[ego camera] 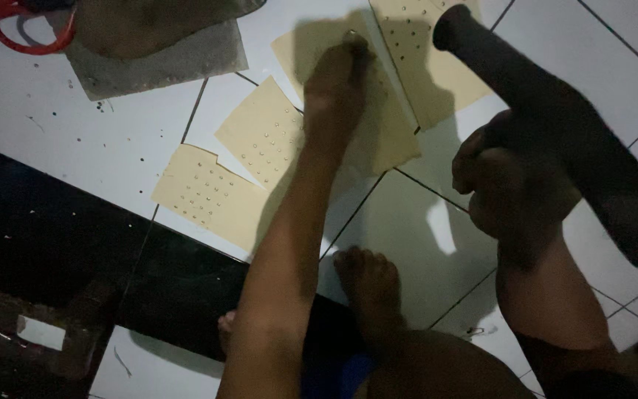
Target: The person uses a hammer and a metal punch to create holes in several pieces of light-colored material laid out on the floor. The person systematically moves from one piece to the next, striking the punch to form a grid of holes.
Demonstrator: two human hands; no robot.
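My left hand [336, 92] reaches forward and pinches a small metal ring or punch [351, 35] against a tan perforated sheet [385, 125] lying on the white tiled floor. My right hand [507, 185] is raised at the right, closed around a dark club-like mallet [555, 125] whose narrow end points up and to the left. Two more tan sheets with rows of small holes [263, 133] [204, 193] lie to the left of my left arm. Another tan sheet [426, 59] lies under the mallet's tip.
A grey cloth or board [164, 63] lies at the top left, with red-handled scissors [20, 29] beside it. A dark mat [46, 236] covers the floor at the left. My bare foot [371, 284] rests on the tiles below the sheets. Small punched bits dot the floor.
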